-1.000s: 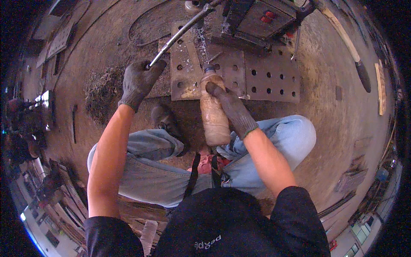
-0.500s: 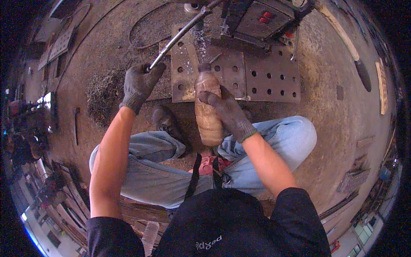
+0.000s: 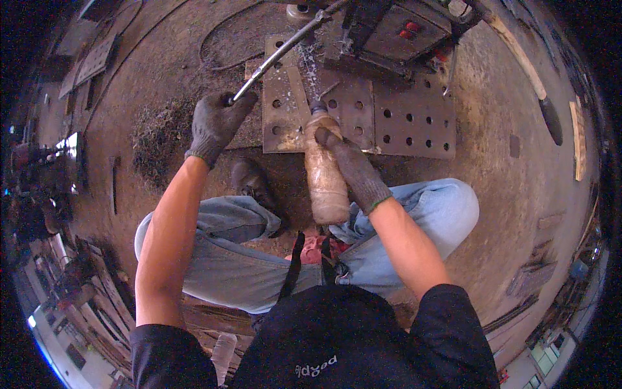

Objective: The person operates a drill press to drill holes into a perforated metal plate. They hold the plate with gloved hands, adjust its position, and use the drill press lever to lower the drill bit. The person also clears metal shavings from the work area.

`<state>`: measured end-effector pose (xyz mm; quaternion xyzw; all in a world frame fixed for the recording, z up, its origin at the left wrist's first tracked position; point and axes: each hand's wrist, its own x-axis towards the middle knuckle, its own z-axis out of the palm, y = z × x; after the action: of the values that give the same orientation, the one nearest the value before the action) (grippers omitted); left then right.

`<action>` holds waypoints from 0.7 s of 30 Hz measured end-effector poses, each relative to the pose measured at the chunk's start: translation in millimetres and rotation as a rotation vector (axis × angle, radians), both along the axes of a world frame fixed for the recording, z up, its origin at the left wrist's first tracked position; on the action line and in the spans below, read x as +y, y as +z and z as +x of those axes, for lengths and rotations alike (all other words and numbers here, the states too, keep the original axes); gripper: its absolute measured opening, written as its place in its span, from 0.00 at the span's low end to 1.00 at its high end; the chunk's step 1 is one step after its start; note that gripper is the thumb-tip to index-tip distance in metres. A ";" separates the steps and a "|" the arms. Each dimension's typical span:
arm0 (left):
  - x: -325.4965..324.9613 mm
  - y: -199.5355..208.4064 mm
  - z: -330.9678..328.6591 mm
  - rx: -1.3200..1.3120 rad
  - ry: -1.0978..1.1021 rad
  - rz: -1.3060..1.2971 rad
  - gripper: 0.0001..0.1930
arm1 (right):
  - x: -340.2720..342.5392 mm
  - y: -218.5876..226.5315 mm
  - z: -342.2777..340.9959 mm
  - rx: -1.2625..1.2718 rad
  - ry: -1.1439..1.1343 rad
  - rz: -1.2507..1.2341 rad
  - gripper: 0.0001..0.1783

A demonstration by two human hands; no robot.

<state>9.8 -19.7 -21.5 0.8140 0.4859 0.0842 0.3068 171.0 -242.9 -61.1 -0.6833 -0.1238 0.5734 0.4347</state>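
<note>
Spreading out under everything, the brown, gritty floor of this workshop curves away to the rim, and upon it lies a steel plate, punched with round holes and blotched pale on its left half. Planks and scrap wood crowd the lower left

Now the textures: dark grey knit gloves on both hands, faded blue jeans, a tangled, wiry heap of dark shavings left of the plate. And the bottle, see-through plastic smeared brown, with a narrow dark cap, held tilted between the knees and the plate, cap end over the plate's near part. The right hand is wrapped around it, thumb across the front. The left hand is closed round the end of a shiny metal rod slanting up to the right. A whitish streak runs beyond the cap; whether in the air or on the plate, I cannot tell

Around them: a dark, boxy machine with red switches blocks the top, a long pale handle with a black end at right, and a dark shoe just short of the plate
</note>
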 end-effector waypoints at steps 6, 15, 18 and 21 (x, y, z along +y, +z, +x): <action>0.7 -1.0 -1.5 -0.019 -0.012 -0.003 0.27 | 2.4 27.1 -6.9 0.099 -0.126 0.025 0.39; 1.7 -4.5 -2.8 -0.031 -0.034 0.037 0.27 | -0.9 -16.3 -0.1 0.084 -0.121 0.107 0.31; 1.3 -2.7 -0.7 -0.028 -0.037 -0.002 0.27 | -7.8 -43.5 3.7 0.070 -0.138 0.120 0.31; 1.0 1.1 0.3 -0.013 -0.035 -0.022 0.26 | -10.0 -65.6 6.0 0.017 -0.099 0.136 0.30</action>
<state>10.1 -18.7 -20.4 0.8184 0.4706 0.0787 0.3202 177.0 -252.9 -126.8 -0.6527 -0.1250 0.5472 0.5089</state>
